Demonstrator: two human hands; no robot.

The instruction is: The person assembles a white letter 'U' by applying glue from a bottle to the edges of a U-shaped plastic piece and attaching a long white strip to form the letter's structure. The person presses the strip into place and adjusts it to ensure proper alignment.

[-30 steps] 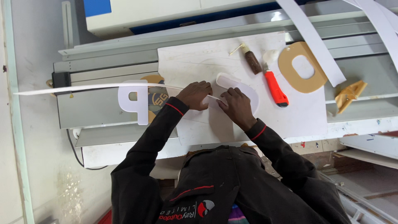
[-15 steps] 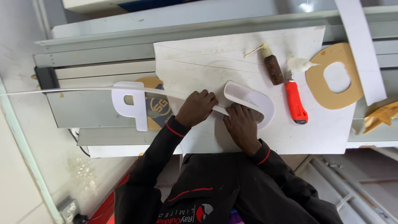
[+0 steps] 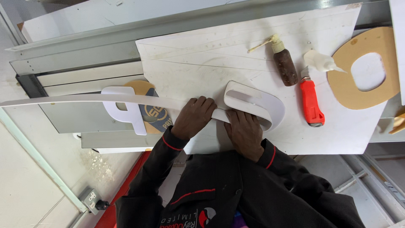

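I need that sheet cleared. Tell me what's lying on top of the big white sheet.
On the white sheet: brown bottle, red utility knife, white curved letter piece, both hands pressing a white strip. Anything beneath the hands is hidden.

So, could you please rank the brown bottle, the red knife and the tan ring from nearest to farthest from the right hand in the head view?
From the right hand:
1. Red knife, just to its right on the white board.
2. Brown bottle, farther up the board, beside the knife.
3. Tan ring, at the board's far right edge.
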